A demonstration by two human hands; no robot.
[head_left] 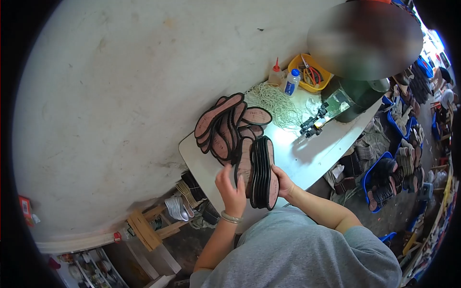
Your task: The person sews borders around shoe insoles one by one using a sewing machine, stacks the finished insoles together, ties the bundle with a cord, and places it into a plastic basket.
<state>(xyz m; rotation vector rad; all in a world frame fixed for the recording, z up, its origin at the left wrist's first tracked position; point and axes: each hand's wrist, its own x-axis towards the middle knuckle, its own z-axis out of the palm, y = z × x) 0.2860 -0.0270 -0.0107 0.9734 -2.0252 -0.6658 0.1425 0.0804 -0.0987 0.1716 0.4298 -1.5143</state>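
My right hand [283,182] grips a thick stack of shoe insoles [261,175] by its right side, thumb up along the edge. The insoles have black rims and pinkish faces and are held upright on edge. At the stack's left, one more insole [244,165] leans with its pink face turned up. My left hand [231,191], a bangle at its wrist, is beside that insole with fingers and thumb apart; whether the thumb touches it I cannot tell. Just beyond lies a loose heap of similar insoles [223,126] on the white table [197,156].
Tangled pale cord [273,103] lies on the table near a red-tipped bottle [276,75], a blue-capped bottle [291,82] and a yellow basket [314,87] of tools. A lit black device [314,124] stands right of them. Blue crates [366,185] of soles fill the floor at right.
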